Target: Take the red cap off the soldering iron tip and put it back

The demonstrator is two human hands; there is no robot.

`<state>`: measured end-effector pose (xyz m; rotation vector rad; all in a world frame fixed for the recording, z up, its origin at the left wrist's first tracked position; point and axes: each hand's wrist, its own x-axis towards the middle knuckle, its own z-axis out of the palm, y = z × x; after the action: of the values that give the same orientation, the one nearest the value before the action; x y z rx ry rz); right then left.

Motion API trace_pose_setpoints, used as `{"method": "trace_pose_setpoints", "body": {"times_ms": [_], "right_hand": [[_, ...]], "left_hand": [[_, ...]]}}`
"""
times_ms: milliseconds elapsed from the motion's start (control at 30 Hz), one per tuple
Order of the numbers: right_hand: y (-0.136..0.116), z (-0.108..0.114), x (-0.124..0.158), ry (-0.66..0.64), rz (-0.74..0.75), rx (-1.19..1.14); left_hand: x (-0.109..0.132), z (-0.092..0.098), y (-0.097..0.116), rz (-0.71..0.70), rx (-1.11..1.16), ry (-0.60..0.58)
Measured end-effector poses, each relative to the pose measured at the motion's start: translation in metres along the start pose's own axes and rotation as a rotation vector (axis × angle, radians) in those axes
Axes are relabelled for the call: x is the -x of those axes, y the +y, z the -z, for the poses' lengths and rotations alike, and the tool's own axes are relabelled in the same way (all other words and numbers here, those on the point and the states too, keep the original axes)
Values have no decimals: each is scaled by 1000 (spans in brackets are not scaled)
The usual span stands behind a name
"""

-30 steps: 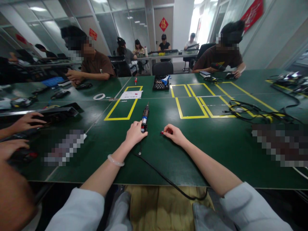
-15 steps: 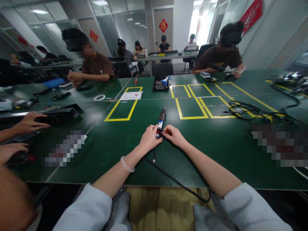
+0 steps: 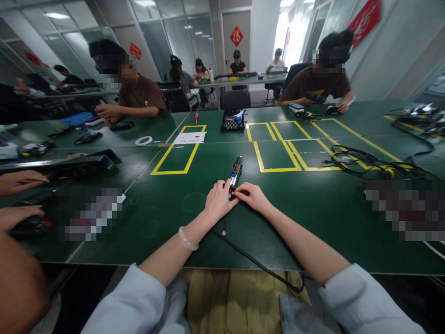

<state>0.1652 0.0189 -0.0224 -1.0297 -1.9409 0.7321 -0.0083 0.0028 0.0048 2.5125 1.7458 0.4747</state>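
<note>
An electric screwdriver (image 3: pixel 237 170) lies on the green table with its tip pointing away from me. Its lower casing looks open, baring a silver and blue motor-like section and small red parts near my fingers. My left hand (image 3: pixel 218 200), closed around its near end from the left, holds it. From the right, my right hand (image 3: pixel 253 197) pinches at the red part by that end; what exactly lies between the fingertips is too small to make out. A black cable (image 3: pixel 257 255) with a small ring terminal (image 3: pixel 224 233) runs from under my left hand over the table edge.
Yellow tape rectangles (image 3: pixel 278 170) mark the table (image 3: pixel 194 241). A black parts tray (image 3: pixel 225 125) stands ahead, with a red screwdriver (image 3: pixel 196 118) to its left. Coiled black cables (image 3: pixel 351 160) lie right. A co-worker's hands (image 3: pixel 21 215) are at the left; other people sit across.
My left hand and the near end of the screwdriver have shifted slightly to the right. My right fingertips have stayed at the red part. The co-worker's hands at left have drawn back leftward.
</note>
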Motion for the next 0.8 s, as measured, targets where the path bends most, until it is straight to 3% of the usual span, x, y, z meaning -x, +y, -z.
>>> {"method": "trace_pose_setpoints", "body": {"times_ms": [200, 400, 567, 800], "right_hand": [[-1, -1, 1, 6, -49, -111], [4, -2, 0, 7, -87, -149], [3, 1, 0, -35, -87, -101], [-1, 2, 0, -64, -87, -79]], "left_hand": [[-5, -2, 7, 32, -165, 42], [-4, 2, -10, 12, -244, 19], [-4, 13, -50, 33, -309, 12], [-11, 30, -140, 197, -369, -24]]}}
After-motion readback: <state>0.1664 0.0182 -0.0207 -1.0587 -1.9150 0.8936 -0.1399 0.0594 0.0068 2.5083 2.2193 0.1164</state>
